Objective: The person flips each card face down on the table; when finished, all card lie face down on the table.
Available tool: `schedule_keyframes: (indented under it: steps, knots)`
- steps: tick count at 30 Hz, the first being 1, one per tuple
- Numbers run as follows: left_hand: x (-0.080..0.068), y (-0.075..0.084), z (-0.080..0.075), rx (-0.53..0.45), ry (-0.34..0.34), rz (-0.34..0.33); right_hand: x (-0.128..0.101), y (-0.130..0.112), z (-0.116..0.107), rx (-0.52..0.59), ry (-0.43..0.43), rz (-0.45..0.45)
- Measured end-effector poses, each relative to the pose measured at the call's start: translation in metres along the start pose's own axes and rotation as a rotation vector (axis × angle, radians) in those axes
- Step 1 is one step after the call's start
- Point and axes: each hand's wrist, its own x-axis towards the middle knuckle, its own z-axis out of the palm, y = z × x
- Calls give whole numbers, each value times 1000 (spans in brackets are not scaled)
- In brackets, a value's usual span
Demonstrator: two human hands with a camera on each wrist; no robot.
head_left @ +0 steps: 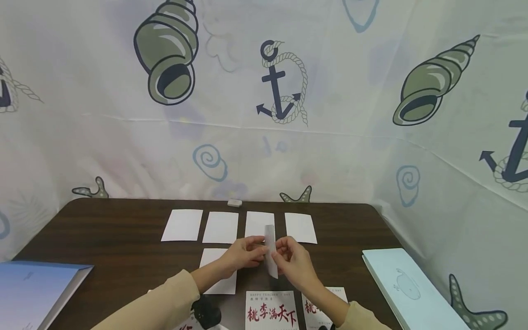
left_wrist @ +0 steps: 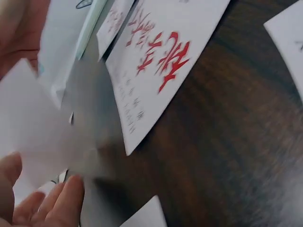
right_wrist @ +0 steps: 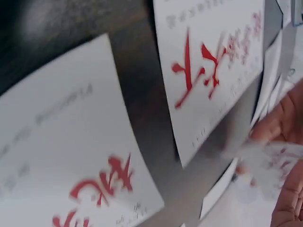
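Above the near-middle of the dark brown wooden table (head_left: pixel 123 238), both hands met on a narrow white card held edge-on (head_left: pixel 270 251). Card's long axis ran near-to-far, tilted up off the table, lying between the two hands. Left hand (head_left: pixel 243 253) pinched its left side with curled fingers; right hand (head_left: pixel 294 259) pinched the right side, thumb and fingertips on the edge. Both hands touched it, neither clearly nearer. In the left wrist view the card showed as a blurred white sheet above the fingers (left_wrist: pixel 57 203); in the right wrist view it was too blurred to read.

Far of the hands lay a row of four blank white cards (head_left: pixel 221 227), apart from each other. One more blank white card (head_left: pixel 214 270) lay just under the left forearm. Near edge held two white cards printed with red characters (head_left: pixel 271 311), side by side.

Light blue folder (head_left: pixel 37 288) lay at near left, pale green folder (head_left: pixel 408 286) at right; both closed, contents not visible. Small pale eraser-like block (head_left: pixel 234 202) sat at the far edge.
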Motion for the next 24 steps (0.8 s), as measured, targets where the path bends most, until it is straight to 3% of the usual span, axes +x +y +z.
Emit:
schedule_keyframes:
  steps: [5,7,11,18,24]
  knots:
    - [-4,-4,1,164,238,71,4,13,-11,-17,92,68]
    - [-5,-5,0,248,286,117,6,21,-14,-33,108,105]
    - [-7,-6,1,348,277,171,8,35,-17,-73,80,164]
    - [-3,-11,3,498,206,140,11,49,-16,-195,-4,219]
    - [3,-7,8,683,194,109,14,49,-16,-340,-27,236]
